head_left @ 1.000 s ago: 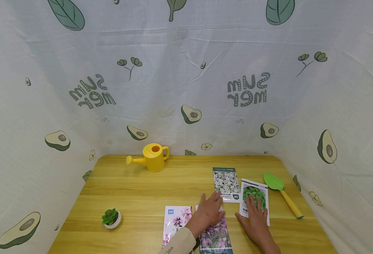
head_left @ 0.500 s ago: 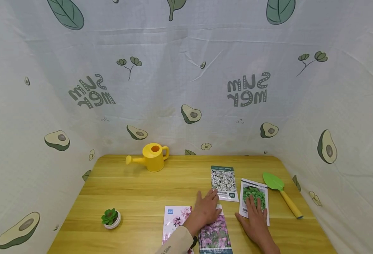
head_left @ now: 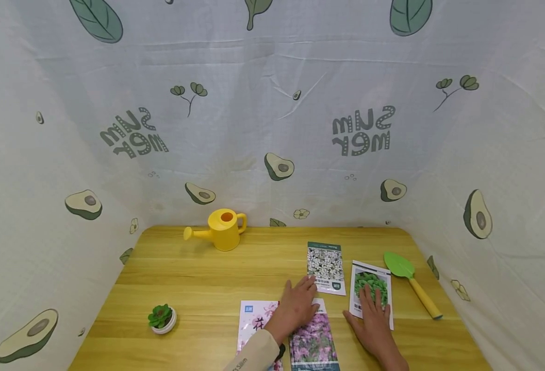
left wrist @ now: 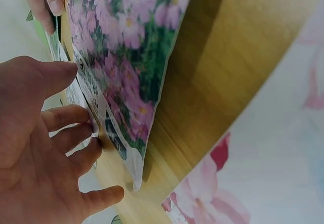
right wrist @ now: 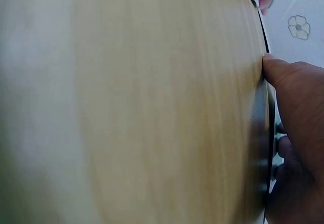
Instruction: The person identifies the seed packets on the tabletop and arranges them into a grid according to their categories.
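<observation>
My left hand reaches over the top of a purple-flower seed packet. Its fingertips rest on the lower left edge of a white-flower seed packet. The left wrist view shows that hand's fingers spread and slightly bent, beside the purple packet's edge. On the right, my right hand lies with extended fingers on a green-leaf seed packet, covering part of its lower half. A pink-flower seed packet lies left of the purple one, partly under the left forearm.
A yellow watering can stands at the back left of the wooden table. The small potted succulent sits at the front left. A green trowel with a yellow handle lies at the right. Printed cloth hangs around the table.
Under my left fingers the white-flower packet has slid a little left and back, opening a gap from the green-leaf packet. The left hand moved left with it; my right hand stayed in place.
</observation>
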`<state>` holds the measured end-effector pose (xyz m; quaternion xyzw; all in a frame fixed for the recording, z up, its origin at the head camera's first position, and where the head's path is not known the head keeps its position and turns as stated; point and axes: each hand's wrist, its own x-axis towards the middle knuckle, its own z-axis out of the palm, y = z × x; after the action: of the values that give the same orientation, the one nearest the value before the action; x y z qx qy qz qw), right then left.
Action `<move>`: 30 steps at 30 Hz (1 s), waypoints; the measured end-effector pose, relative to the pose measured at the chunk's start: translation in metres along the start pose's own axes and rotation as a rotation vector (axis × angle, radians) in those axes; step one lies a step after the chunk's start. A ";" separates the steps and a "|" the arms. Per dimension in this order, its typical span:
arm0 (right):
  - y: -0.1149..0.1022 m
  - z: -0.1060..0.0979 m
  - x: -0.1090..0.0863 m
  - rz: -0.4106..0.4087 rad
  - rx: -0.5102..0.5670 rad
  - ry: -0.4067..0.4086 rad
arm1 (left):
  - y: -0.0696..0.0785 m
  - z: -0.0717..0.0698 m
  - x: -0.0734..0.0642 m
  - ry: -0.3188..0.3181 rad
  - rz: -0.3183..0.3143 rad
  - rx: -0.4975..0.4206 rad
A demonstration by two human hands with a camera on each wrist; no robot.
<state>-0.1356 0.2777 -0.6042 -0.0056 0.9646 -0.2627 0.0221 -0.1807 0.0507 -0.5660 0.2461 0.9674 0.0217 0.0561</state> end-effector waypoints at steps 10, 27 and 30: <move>0.000 0.000 0.000 -0.012 0.011 -0.002 | -0.006 0.000 -0.004 -0.008 0.012 -0.047; 0.003 0.001 -0.001 -0.032 0.009 0.016 | -0.013 -0.002 -0.004 -0.020 -0.006 -0.099; 0.004 0.002 -0.001 -0.034 0.008 0.018 | -0.016 -0.002 -0.005 -0.023 -0.006 -0.130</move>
<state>-0.1341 0.2800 -0.6073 -0.0197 0.9635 -0.2670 0.0089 -0.1843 0.0340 -0.5651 0.2391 0.9640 0.0817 0.0829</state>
